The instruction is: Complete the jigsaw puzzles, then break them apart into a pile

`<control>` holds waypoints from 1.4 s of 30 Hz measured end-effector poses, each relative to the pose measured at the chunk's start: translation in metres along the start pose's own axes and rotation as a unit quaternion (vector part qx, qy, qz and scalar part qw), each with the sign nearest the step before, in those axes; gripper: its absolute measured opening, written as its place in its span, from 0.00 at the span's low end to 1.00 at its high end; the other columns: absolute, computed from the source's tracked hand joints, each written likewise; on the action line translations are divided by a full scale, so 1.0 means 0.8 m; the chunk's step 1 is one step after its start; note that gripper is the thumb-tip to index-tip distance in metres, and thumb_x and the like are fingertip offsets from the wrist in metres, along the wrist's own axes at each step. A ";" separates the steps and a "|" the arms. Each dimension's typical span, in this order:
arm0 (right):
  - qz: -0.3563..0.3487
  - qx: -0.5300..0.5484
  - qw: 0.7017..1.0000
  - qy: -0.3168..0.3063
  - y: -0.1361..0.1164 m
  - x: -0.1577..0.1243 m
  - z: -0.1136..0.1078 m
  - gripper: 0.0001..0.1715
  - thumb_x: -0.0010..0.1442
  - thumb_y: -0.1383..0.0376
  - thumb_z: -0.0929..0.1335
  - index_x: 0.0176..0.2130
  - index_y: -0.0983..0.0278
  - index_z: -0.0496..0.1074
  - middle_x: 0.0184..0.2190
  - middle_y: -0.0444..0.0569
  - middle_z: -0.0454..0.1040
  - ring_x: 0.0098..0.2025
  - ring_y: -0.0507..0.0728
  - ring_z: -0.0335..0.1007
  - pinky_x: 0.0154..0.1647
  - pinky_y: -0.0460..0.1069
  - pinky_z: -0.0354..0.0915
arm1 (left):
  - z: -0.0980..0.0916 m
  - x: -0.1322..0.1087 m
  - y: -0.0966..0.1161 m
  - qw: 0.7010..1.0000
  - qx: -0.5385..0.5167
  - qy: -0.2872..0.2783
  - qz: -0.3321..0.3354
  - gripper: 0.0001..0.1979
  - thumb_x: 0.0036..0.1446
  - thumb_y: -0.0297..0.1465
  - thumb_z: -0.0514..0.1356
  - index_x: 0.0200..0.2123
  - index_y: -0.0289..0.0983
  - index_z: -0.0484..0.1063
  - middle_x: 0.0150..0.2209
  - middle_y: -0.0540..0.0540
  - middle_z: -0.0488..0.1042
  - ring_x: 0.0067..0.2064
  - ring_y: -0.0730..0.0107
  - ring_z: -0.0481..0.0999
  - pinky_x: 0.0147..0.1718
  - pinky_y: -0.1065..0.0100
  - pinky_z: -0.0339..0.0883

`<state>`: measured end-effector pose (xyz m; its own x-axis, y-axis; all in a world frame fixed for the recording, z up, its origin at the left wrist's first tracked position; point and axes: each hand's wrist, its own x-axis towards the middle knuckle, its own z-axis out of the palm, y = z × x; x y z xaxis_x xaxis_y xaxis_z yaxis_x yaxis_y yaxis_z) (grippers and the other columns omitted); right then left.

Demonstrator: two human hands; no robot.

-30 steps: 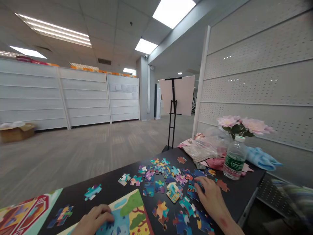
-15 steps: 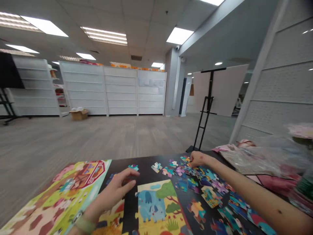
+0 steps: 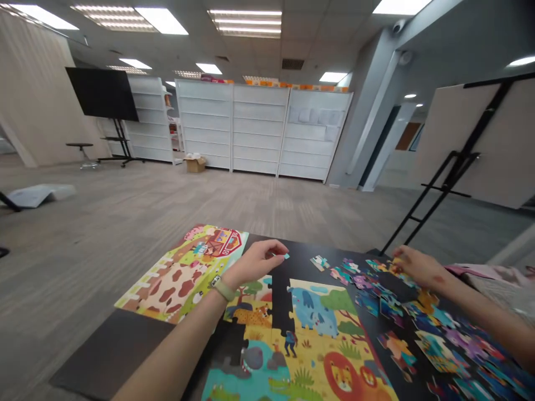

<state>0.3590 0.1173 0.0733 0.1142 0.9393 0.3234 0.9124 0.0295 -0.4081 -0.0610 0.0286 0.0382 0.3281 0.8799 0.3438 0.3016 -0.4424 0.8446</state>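
Above the black table, my left hand (image 3: 261, 257) is closed, thumb and fingertips pinched at a small teal puzzle piece (image 3: 286, 256) that they mostly cover. At the far edge of a heap of loose puzzle pieces (image 3: 422, 306), my right hand (image 3: 420, 270) has its fingers closed on a yellowish puzzle piece (image 3: 395, 268), partly hidden. Between the hands lies a partly joined animal puzzle (image 3: 317, 345) with elephants, lions and a crocodile. A dark gap shows between its leopard section (image 3: 254, 314) and the elephants. Under my left forearm is a farm picture sheet (image 3: 179, 278).
Loose pieces (image 3: 320, 263) lie beyond the joined puzzle. Bags and pink cloth (image 3: 489, 278) sit at the right. A black easel stand (image 3: 443, 178) rises past the table. White shelving (image 3: 259, 128), a screen on a stand (image 3: 102, 94) and a cardboard box (image 3: 195, 163) are farther off.
The view has swung left and down, showing more of the joined puzzle. My left hand has gone from spread fingers to a pinch at the teal piece. My right hand stays at the heap's far edge.
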 end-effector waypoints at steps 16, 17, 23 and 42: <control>-0.113 0.344 0.853 -0.375 -0.210 -0.168 0.108 0.20 0.54 0.61 0.70 0.46 0.61 0.64 0.30 0.42 0.73 0.29 0.54 0.73 0.29 0.47 0.65 | 0.009 -0.008 -0.003 0.917 -0.151 -0.300 -0.215 0.42 0.42 0.34 0.75 0.59 0.39 0.61 0.31 0.53 0.74 0.26 0.68 0.78 0.26 0.69 0.70; -0.105 0.351 0.840 -0.399 -0.205 -0.168 0.112 0.19 0.54 0.60 0.70 0.44 0.61 0.65 0.27 0.41 0.72 0.29 0.54 0.73 0.29 0.47 0.64 | 0.004 -0.008 -0.003 0.925 -0.101 -0.302 -0.208 0.37 0.45 0.36 0.74 0.56 0.39 0.64 0.29 0.53 0.74 0.26 0.69 0.77 0.25 0.71 0.69; -0.188 0.233 0.873 -0.385 -0.214 -0.182 0.112 0.12 0.53 0.65 0.70 0.41 0.61 0.76 0.32 0.43 0.76 0.31 0.53 0.69 0.31 0.47 0.61 | -0.017 -0.008 -0.009 0.942 0.084 -0.277 -0.173 0.14 0.53 0.31 0.63 0.44 0.38 0.72 0.27 0.53 0.75 0.24 0.73 0.72 0.20 0.75 0.59; -0.456 -0.034 0.871 -0.177 -0.181 -0.261 0.104 0.19 0.66 0.55 0.67 0.50 0.65 0.71 0.49 0.53 0.76 0.50 0.60 0.69 0.47 0.51 0.65 | 0.023 -0.020 -0.028 0.921 0.181 -0.286 -0.193 0.15 0.37 0.27 0.61 0.34 0.39 0.67 0.28 0.56 0.70 0.29 0.70 0.70 0.23 0.74 0.57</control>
<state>0.1703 -0.0547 -0.0060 -0.7883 0.5826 0.1982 0.5826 0.8102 -0.0645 -0.0569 0.0213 0.0061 0.5207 0.7945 -0.3125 0.7390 -0.2362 0.6309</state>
